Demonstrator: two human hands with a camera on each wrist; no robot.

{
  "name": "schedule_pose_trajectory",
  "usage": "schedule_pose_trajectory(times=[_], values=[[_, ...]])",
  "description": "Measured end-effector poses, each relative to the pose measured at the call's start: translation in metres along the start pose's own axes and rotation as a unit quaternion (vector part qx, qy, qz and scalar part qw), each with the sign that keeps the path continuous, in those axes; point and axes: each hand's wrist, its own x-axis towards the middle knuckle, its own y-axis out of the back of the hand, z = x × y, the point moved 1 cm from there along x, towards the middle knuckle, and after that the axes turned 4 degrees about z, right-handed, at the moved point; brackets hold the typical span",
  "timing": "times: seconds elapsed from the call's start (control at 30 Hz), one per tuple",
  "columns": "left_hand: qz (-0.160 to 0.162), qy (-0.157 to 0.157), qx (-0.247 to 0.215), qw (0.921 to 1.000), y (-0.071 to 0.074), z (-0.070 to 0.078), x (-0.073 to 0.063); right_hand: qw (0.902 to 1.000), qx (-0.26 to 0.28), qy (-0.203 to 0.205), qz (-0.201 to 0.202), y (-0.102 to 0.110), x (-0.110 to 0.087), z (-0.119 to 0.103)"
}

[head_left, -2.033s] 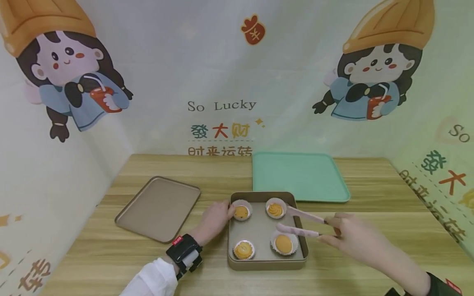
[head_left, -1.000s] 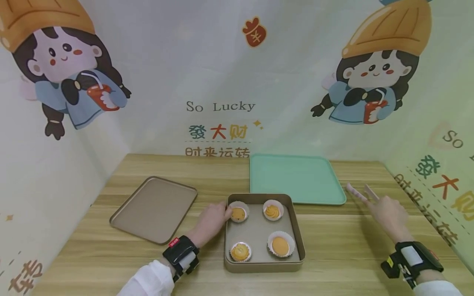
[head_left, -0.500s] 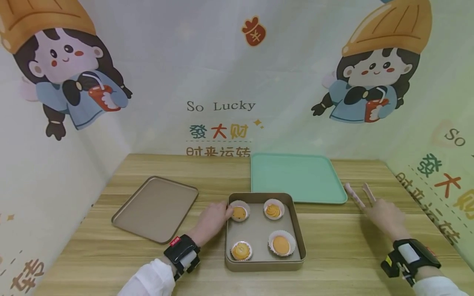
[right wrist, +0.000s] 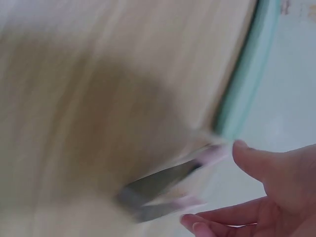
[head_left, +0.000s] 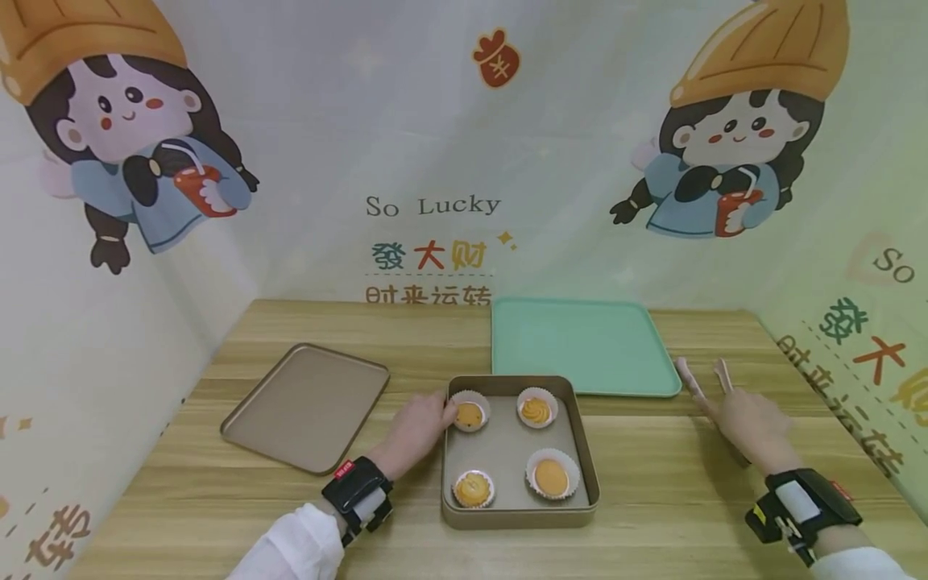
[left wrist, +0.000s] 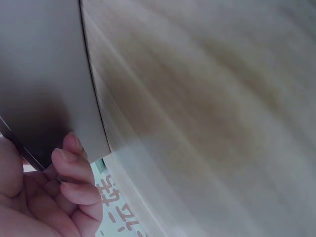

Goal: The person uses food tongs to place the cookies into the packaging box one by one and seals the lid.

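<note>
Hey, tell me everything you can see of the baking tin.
The baking tin is brownish-gold, metal-looking and squarish, with raised walls and rounded corners. It sits upright on the wooden table, in front of the green tray. Four pastries in cups lie inside. The left hand grips its left wall.

A brown tray (head_left: 308, 407) lies left on the wood-grain surface (head_left: 652, 467), a mint-green tray (head_left: 580, 346) at its far edge. Behind, a pale backdrop (head_left: 326, 121) bears orange-hatted cartoon figures (head_left: 126, 121), a red pouch (head_left: 496, 58) and lettering (head_left: 433, 207).
</note>
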Motion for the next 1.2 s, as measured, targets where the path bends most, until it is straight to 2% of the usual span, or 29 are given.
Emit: schedule_pose_trajectory(times=[0.1,0.2,0.33,0.43,0.53,0.63,0.73,0.8,0.97,1.1,1.2], values=[[-0.004,0.007,-0.005,1.0000,0.001,0.000,0.000,0.9994,0.025,0.020,0.015,0.010,0.000,-0.025],[-0.005,0.012,-0.005,0.9999,0.002,0.000,0.000,0.9949,0.081,0.048,0.035,0.016,0.002,-0.051],[-0.002,0.011,-0.001,0.9999,0.002,-0.002,0.000,0.9812,0.149,0.114,0.043,0.014,0.001,-0.086],[-0.001,0.010,0.002,0.9999,0.002,-0.002,0.000,0.9704,0.197,0.138,0.014,0.006,-0.003,-0.108],[0.000,0.011,0.003,0.9999,0.004,-0.002,0.000,0.9632,0.226,0.145,-0.021,-0.005,-0.006,-0.124],[0.001,0.012,0.005,0.9999,0.005,-0.002,-0.001,0.9618,0.223,0.153,-0.042,-0.017,-0.007,-0.136],[0.001,0.012,0.006,0.9999,0.005,-0.002,-0.002,0.9638,0.198,0.172,-0.049,-0.028,-0.009,-0.143],[0.000,0.010,0.007,0.9999,0.005,-0.001,-0.003,0.9652,0.181,0.183,-0.048,-0.032,-0.010,-0.145],[-0.009,0.009,-0.005,0.9999,0.005,-0.002,-0.002,0.9699,0.163,0.178,-0.034,-0.040,-0.012,-0.145],[-0.027,0.022,-0.039,0.9986,0.011,-0.005,-0.002,0.9694,0.167,0.177,-0.031,-0.042,-0.013,-0.145],[-0.022,0.030,-0.049,0.9981,0.021,-0.013,0.000,0.9684,0.169,0.181,-0.030,-0.043,-0.014,-0.143]])
